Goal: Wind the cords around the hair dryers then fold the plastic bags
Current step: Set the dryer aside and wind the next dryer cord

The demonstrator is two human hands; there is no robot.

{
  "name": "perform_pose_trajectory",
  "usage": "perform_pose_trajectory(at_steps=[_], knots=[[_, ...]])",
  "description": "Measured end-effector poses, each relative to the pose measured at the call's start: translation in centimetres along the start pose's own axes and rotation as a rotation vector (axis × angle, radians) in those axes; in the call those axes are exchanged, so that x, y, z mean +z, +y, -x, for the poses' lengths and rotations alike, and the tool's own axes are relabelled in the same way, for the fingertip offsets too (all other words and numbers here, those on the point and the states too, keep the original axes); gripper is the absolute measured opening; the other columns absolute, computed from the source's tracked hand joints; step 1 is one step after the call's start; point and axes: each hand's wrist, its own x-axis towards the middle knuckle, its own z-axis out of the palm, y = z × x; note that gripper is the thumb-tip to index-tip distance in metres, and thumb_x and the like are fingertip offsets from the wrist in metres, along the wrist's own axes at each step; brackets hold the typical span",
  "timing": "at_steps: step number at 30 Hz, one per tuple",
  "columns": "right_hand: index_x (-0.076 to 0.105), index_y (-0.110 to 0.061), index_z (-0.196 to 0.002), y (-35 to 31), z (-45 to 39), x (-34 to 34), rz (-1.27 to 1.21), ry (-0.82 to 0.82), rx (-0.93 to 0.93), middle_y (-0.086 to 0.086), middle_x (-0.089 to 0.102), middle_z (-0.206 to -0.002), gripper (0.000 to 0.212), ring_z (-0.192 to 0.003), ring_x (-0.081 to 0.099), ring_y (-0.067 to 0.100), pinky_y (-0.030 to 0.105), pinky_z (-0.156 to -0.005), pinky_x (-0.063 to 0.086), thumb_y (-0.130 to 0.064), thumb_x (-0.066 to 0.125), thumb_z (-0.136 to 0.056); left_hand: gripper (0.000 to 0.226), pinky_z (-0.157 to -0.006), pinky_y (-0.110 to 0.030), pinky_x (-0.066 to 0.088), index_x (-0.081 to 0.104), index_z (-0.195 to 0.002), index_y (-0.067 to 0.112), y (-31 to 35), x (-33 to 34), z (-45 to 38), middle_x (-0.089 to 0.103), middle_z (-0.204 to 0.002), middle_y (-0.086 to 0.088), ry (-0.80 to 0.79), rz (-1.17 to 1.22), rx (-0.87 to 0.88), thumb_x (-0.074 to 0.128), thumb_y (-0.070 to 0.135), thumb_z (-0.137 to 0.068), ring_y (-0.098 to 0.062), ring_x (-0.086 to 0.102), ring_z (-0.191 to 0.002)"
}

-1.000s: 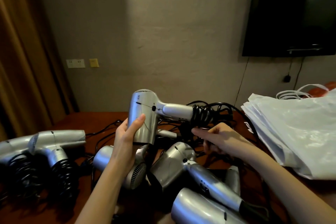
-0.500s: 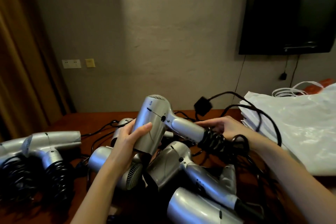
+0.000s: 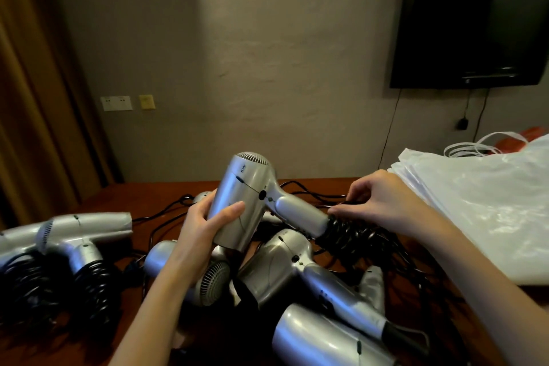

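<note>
One hair dryer [image 3: 243, 202], handle slanting down-right, barrel upright.

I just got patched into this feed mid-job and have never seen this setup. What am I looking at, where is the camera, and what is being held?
There is no machine: these are a person's two bare hands, filmed by a head-worn camera looking forward and down. The left hand grips the barrel of a silver plastic hair dryer. The right hand pinches the black cord, which is partly coiled round the dryer's handle. On the dark red-brown wooden table lie more silver dryers, two at left already wound, and a stack of white plastic bags at right.
</note>
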Motion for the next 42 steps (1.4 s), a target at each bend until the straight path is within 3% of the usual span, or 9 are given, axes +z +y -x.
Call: perform_pose_trajectory(at_steps=[3, 6, 9, 15, 19, 22, 31, 37, 42], knots=[[0.062, -0.020, -0.055, -0.3, 0.2, 0.1, 0.006, -0.011, 0.052, -0.006, 0.058, -0.052, 0.037, -0.051, 0.048, 0.003, 0.023, -0.054, 0.038, -0.051, 0.080, -0.064, 0.052, -0.084, -0.055, 0.052, 0.074, -0.101, 0.026, -0.3, -0.1, 0.0, 0.072, -0.101, -0.015, 0.012, -0.059, 0.033, 0.078, 0.048, -0.055, -0.039, 0.068, -0.095], [0.069, -0.017, -0.067, -1.6, 0.4, 0.0, -0.184, -0.034, 0.038, -0.006, 0.064, -0.061, 0.022, -0.056, 0.053, 0.001, 0.022, -0.061, 0.041, -0.034, 0.078, -0.075, 0.061, -0.088, -0.053, 0.053, 0.069, -0.110, 0.026, -0.6, 0.4, 0.1, 0.074, -0.102, -0.004, 0.006, -0.149, 0.096, 0.076, 0.052, -0.055, -0.029, 0.069, -0.097], [0.071, -0.020, -0.079, -2.9, 0.8, -0.8, -0.314, -0.093, 0.022, -0.009, 0.067, -0.065, 0.010, -0.059, 0.056, -0.002, 0.016, -0.060, 0.043, -0.018, 0.067, -0.088, 0.058, -0.084, -0.045, 0.054, 0.068, -0.107, 0.029, -0.5, 0.9, 0.2, 0.074, -0.099, 0.003, 0.047, -0.187, 0.159, 0.072, 0.054, -0.056, -0.021, 0.069, -0.095], [0.061, -0.022, -0.114, -4.8, 2.0, -1.9, -0.449, -0.282, 0.001, -0.006, 0.051, -0.056, 0.030, -0.044, 0.042, 0.005, 0.014, -0.045, 0.035, -0.007, 0.038, -0.102, 0.057, -0.069, -0.036, 0.057, 0.068, -0.106, 0.026, -0.6, 0.6, 0.1, 0.073, -0.096, -0.005, 0.178, -0.127, 0.184, 0.070, 0.058, -0.058, -0.023, 0.069, -0.088], [0.042, -0.049, -0.116, -6.0, 2.2, -1.1, -0.349, -0.327, -0.059, -0.001, 0.068, -0.083, 0.046, -0.056, 0.056, 0.009, 0.012, -0.053, 0.041, -0.006, 0.032, -0.103, 0.060, -0.076, -0.041, 0.057, 0.068, -0.108, 0.021, -0.5, 0.4, 0.0, 0.074, -0.097, -0.007, 0.249, -0.065, 0.161, 0.072, 0.057, -0.060, -0.026, 0.071, -0.090], [0.039, -0.040, -0.132, -6.0, 2.2, -0.6, -0.336, -0.310, -0.071, -0.004, 0.069, -0.099, 0.045, -0.065, 0.061, 0.006, 0.015, -0.056, 0.044, -0.006, 0.034, -0.103, 0.056, -0.071, -0.038, 0.056, 0.069, -0.104, 0.022, -0.6, 0.0, -0.2, 0.074, -0.095, -0.008, 0.297, -0.031, 0.136, 0.073, 0.056, -0.060, -0.025, 0.071, -0.086], [0.069, -0.004, -0.099, -5.6, 1.9, 2.3, -0.975, -0.204, 0.248, 0.015, 0.074, -0.085, 0.015, -0.052, 0.066, 0.016, 0.017, -0.038, 0.043, -0.011, 0.064, -0.086, 0.056, -0.073, -0.041, 0.051, 0.070, -0.103, 0.015, -0.7, -0.1, -0.4, 0.072, -0.093, -0.015, 0.331, 0.169, 0.082, 0.078, 0.048, -0.059, -0.029, 0.067, -0.082], [0.067, -0.011, -0.060, -5.2, 1.9, 3.2, -0.614, -0.225, 0.332, 0.003, 0.054, -0.044, 0.046, -0.029, 0.035, 0.008, 0.015, -0.035, 0.027, -0.055, 0.062, -0.075, 0.045, -0.060, -0.028, 0.057, 0.066, -0.110, 0.007, -0.3, -0.5, -0.4, 0.072, -0.088, -0.014, 0.238, 0.265, 0.030, 0.067, 0.034, -0.074, -0.022, 0.069, -0.073], [0.074, -0.004, -0.084, -3.6, 1.5, 3.6, -0.928, -0.396, 0.292, -0.003, 0.043, -0.052, 0.032, -0.039, 0.028, 0.004, 0.014, -0.038, 0.021, -0.033, 0.062, -0.080, 0.038, -0.054, -0.024, 0.054, 0.065, -0.106, 0.009, -0.1, -0.4, -0.3, 0.073, -0.081, -0.007, 0.169, 0.226, 0.053, 0.069, 0.029, -0.075, -0.017, 0.070, -0.068]])
